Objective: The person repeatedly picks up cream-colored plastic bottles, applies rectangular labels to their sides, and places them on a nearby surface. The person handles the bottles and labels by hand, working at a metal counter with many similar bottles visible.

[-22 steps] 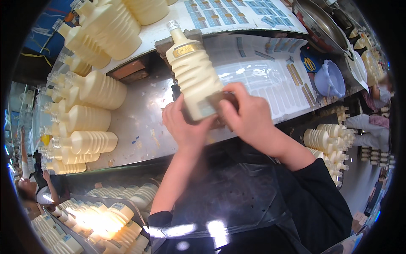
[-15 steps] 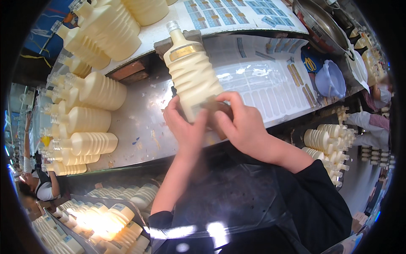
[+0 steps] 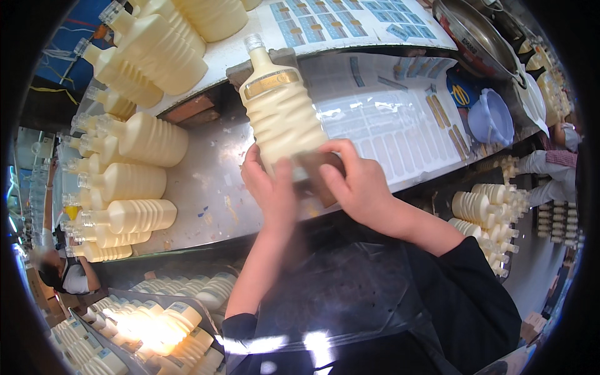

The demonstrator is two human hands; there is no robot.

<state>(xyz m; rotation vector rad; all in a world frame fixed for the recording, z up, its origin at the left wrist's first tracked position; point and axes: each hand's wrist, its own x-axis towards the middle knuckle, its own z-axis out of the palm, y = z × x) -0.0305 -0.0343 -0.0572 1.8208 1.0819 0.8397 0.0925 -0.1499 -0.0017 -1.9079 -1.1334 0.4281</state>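
Note:
A cream, ribbed bottle point(image 3: 279, 115) with a clear threaded neck and a gold label lies face up in the middle of the bench. A dark block point(image 3: 289, 57) is under its neck end. My left hand point(image 3: 273, 195) is closed on the bottle's lower left side, fingers along the edge, thumb blurred over its lower face. At the lower right corner, my right hand point(image 3: 362, 184) curls its fingers round the base, the thumb bent inward. A brown block point(image 3: 327, 196) shows between my hands, by the bottle's base; my hands partly hide it.
Similar bottles point(image 3: 147, 139) crowd the bench's left side. Sheets of blue labels point(image 3: 312, 28) lie on the white shelf behind; gold strips point(image 3: 440, 112) rest on a clear sheet. At right stand a lilac bucket point(image 3: 490, 119) and a metal pan point(image 3: 478, 37). More bottles point(image 3: 181, 315) fill crates below left.
My left thumb has shifted left and upward across the bottle's lower face. The right hand stays nearly in place. The bottle looks almost unmoved, while the whole view has shifted slightly.

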